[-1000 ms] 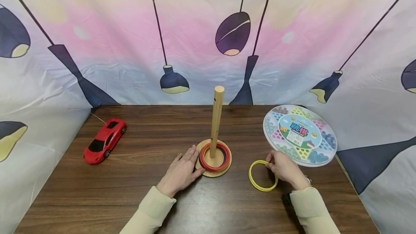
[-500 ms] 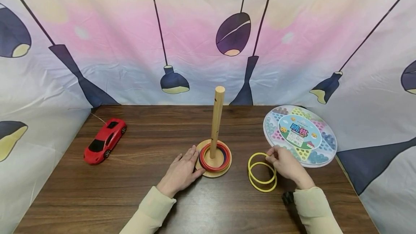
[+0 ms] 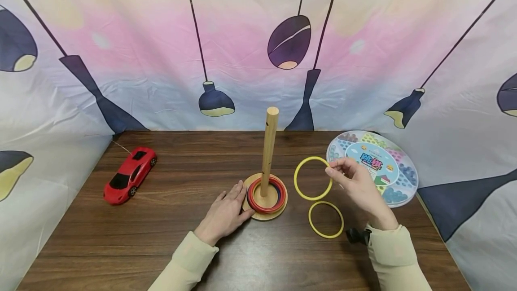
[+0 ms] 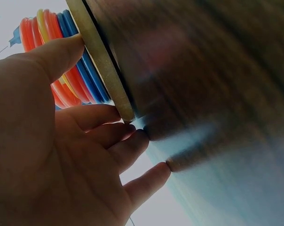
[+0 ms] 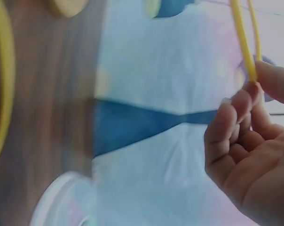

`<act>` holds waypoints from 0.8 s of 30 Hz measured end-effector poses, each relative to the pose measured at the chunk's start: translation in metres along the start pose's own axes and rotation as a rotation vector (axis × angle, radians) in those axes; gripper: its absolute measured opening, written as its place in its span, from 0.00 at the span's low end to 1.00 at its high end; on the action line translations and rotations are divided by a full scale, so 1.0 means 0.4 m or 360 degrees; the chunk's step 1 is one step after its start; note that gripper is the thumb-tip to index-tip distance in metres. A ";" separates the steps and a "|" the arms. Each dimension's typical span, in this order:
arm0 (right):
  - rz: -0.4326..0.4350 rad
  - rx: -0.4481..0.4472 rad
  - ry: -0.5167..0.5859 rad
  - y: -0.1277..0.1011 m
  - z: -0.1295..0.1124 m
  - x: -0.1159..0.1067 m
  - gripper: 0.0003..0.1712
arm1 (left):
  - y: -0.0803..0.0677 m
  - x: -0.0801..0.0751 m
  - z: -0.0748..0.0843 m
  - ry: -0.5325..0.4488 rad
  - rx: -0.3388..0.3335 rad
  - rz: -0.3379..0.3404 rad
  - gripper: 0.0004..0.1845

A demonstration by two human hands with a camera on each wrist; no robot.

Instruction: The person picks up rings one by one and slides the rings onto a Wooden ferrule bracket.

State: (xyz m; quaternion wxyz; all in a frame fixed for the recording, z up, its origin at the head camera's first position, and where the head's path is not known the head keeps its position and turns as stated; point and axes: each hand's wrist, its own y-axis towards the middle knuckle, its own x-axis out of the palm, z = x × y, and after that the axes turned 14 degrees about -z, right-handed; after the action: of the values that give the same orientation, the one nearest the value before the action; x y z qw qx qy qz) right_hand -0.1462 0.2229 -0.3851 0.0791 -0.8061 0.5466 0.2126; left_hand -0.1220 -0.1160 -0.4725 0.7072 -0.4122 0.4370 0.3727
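Note:
A wooden ring-toss stand has an upright peg (image 3: pixel 268 152) on a round base (image 3: pixel 265 218). Red and blue rings (image 3: pixel 249 196) lie around the peg; the left wrist view also shows yellow ones in that stack. My left hand (image 3: pixel 224 214) rests at the left side of the base, fingers extended and thumb touching its front edge. To the right, my right hand (image 3: pixel 361 187) pinches a yellow ring (image 3: pixel 313 198) between thumb and fingertips, raised above the table. Another yellow ring (image 3: pixel 328 236) lies flat on the table below it.
A red toy car (image 3: pixel 131 175) with a thin antenna stands at the left. The round Chinese checkers box (image 3: pixel 397 196) sits at the back right, partly behind my right hand. A patterned cloth (image 3: pixel 246 48) hangs behind the wooden table (image 3: pixel 194 160).
My right hand has lifted one yellow ring off the other and carried it up and away toward the back, slightly left. The left hand and the stand have stayed in place.

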 end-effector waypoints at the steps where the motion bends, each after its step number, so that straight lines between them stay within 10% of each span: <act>1: 0.0024 -0.0049 0.0071 0.003 -0.014 0.002 0.12 | 0.000 0.000 0.000 -0.0001 0.0000 0.0001 0.41; 24: 0.0313 -0.0572 0.0672 0.097 -0.262 0.073 0.05 | -0.001 -0.002 0.001 0.0005 0.0007 0.0003 0.41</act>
State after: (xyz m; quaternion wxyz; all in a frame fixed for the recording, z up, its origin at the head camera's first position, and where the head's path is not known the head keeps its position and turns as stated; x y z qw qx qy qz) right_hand -0.1459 0.1455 -0.2996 -0.2015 -0.7768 0.5799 0.1403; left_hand -0.1217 -0.1159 -0.4717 0.7071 -0.4108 0.4392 0.3718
